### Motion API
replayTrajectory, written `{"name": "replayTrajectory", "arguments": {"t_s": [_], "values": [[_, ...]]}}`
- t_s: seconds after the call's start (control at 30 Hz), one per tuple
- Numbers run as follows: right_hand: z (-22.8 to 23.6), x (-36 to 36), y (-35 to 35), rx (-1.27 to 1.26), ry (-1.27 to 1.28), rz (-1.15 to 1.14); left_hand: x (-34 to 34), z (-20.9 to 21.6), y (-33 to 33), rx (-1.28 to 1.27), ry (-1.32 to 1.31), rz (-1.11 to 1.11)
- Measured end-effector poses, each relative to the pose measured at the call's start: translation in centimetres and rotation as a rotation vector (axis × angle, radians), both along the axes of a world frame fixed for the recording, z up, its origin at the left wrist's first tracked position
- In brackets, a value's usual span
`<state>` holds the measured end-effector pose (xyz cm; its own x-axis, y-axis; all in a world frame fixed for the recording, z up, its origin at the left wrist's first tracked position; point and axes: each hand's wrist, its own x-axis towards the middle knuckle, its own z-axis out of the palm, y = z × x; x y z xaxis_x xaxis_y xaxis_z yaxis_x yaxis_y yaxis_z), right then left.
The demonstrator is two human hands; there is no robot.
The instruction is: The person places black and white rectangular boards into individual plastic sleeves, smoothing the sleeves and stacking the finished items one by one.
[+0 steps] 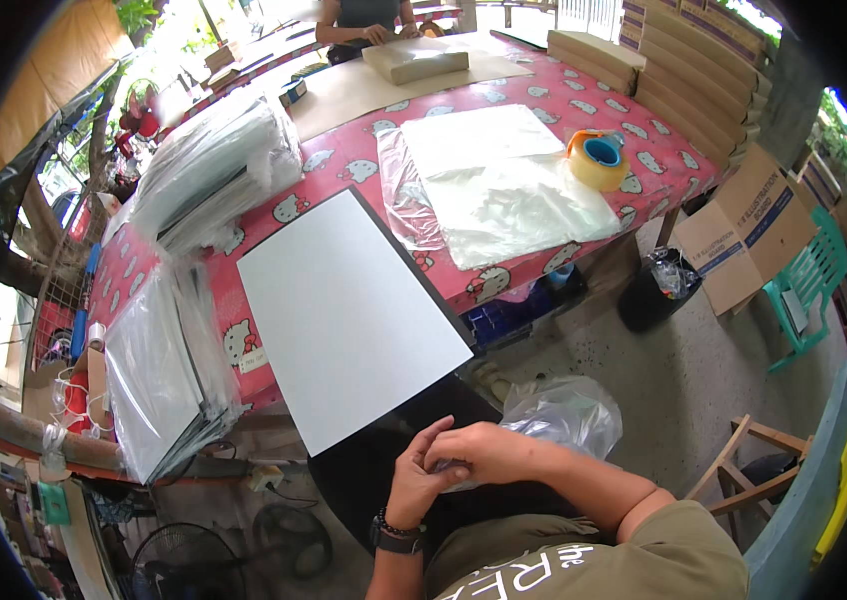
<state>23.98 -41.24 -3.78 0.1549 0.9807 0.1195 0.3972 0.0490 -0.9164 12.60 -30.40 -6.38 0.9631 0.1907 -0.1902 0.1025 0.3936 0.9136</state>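
Your white board (pixel 354 320) lies flat over a dark sheet (pixel 449 312), its near corner reaching past the near edge of the pink patterned table (pixel 489 290) toward you. On your left, a narrow strip of tabletop parts it from the lower plastic-wrapped stack (pixel 156 365); the upper wrapped stack (pixel 219 190) sits farther back. On your right, clear plastic sheets (pixel 524 200) lie near its far side, with tape rolls (pixel 596 165) at their edge. Your widest room is over the floor (pixel 584 335) toward the black bin (pixel 656 300).

Your hands meet just below the board, apart from it: the left hand (pixel 422 480) angles upward with fingers bent, the right hand (pixel 479 452) crosses in, fingers curled toward it. Clear plastic (pixel 569 415) bunches beside your right wrist; I cannot tell whether either partly closed grip has hold of anything
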Motion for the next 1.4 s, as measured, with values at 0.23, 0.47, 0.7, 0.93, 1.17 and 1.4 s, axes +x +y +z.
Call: {"name": "replayTrajectory", "arguments": {"t_s": [0.23, 0.47, 0.7, 0.93, 1.17, 1.4], "values": [[4.0, 14.2, -2.2, 0.166, -0.317, -0.476, -0.8, -3.8, -1.7, 0.068, 0.231, -0.106], [-4.0, 35.6, -6.1, -0.163, -0.883, -1.281, 0.1, -7.7, -3.1, 0.297, 0.254, -0.11], [-7.0, 39.7, -8.0, -0.408, -0.828, -1.369, 1.1, -8.2, -2.4, 0.232, 0.324, -0.213], [-5.9, 38.6, -7.4, -0.462, -0.723, -1.335, 1.1, -9.1, -2.0, 0.163, 0.312, -0.191], [-6.7, 36.2, -8.8, -0.019, -0.903, -1.334, 1.1, -8.2, -2.0, 0.194, 0.28, -0.142], [-4.6, 39.9, -10.3, 0.03, -1.018, -1.457, 0.3, -8.5, -1.8, 0.202, 0.3, -0.142]]}}
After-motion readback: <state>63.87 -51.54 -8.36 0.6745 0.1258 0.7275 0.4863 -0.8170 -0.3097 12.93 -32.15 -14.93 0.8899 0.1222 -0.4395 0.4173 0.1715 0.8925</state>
